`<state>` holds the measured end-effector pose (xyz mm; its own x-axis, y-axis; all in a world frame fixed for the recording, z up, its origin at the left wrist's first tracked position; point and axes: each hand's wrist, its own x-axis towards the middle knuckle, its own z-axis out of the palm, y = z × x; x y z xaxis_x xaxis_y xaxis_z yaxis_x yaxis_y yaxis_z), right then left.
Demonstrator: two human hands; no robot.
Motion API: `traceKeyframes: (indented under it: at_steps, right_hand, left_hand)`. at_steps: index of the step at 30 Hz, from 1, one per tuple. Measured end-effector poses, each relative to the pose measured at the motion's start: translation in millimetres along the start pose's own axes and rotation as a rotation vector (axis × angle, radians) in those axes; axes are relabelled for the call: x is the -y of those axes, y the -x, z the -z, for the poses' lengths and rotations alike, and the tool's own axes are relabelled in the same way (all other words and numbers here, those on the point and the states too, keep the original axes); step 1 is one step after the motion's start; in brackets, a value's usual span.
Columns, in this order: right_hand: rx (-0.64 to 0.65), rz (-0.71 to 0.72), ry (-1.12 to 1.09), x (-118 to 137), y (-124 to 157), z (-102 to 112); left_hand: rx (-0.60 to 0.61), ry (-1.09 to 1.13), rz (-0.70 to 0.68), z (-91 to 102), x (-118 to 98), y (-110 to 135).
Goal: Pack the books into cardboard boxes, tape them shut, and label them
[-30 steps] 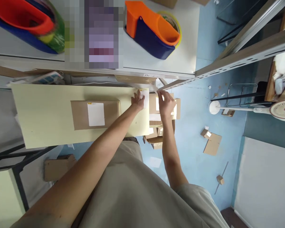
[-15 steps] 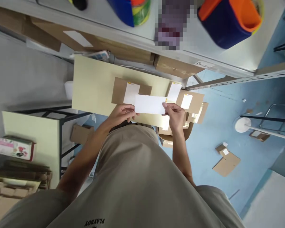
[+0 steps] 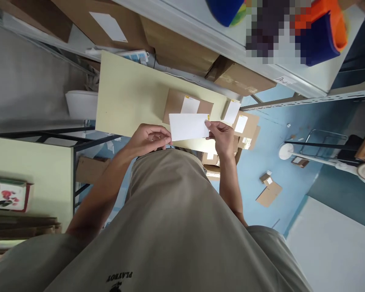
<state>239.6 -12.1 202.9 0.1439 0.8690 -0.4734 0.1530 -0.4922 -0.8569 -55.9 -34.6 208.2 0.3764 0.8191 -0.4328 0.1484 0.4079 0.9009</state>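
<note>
A white label (image 3: 187, 126) with a small yellow mark in its right corner is held up between my two hands, in front of my body. My right hand (image 3: 221, 136) pinches its right end, thumb on top. At the lower left corner of the label, my left hand (image 3: 150, 138) has its fingers curled and its fingertips closed against the edge. Behind the label, a cardboard box (image 3: 174, 106) bearing a white label of its own lies on the pale yellow table (image 3: 127, 93). A narrower labelled box (image 3: 231, 111) stands at the table's right end.
Above the table runs a metal shelf (image 3: 197, 32) with blue and orange holders. Large cartons (image 3: 176, 44) sit beneath it. More labelled boxes (image 3: 245, 123) are stacked right of the table. A second table (image 3: 51, 162) is at left; flattened cardboard (image 3: 269, 194) lies on the blue floor.
The label now shows more of its face, and both hands still hold it out in front. The camera view has shifted, so the box behind the label appears further right.
</note>
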Motion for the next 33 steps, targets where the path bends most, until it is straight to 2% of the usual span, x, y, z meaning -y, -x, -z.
traceKeyframes:
  at_steps: [5,10,14,17,21,26,33]
  right_hand:
    - [-0.037,0.012,0.022,11.2,13.8,-48.7]
    - [-0.058,0.014,0.123,11.9,15.2,-92.5]
    - [-0.118,0.18,0.309,21.1,31.5,-129.3]
    - [-0.034,0.308,0.375,35.8,58.7,-157.7]
    - [0.109,0.368,0.43,51.6,88.3,-191.1]
    - [0.101,0.407,0.525,52.8,93.6,-215.4]
    - [0.116,0.408,0.62,50.9,92.8,-222.8]
  left_hand:
    - [0.019,0.042,-0.017,45.6,13.4,16.0]
    - [0.021,0.052,-0.036,83.5,25.6,26.1]
    - [-0.012,0.052,-0.06,103.1,33.5,29.4]
    - [-0.05,0.025,-0.087,113.5,36.1,31.0]
    - [-0.056,-0.047,-0.12,125.4,36.6,33.3]
    - [-0.02,-0.094,-0.159,135.0,39.1,36.7]
    - [0.043,-0.104,-0.194,139.4,39.8,37.3]
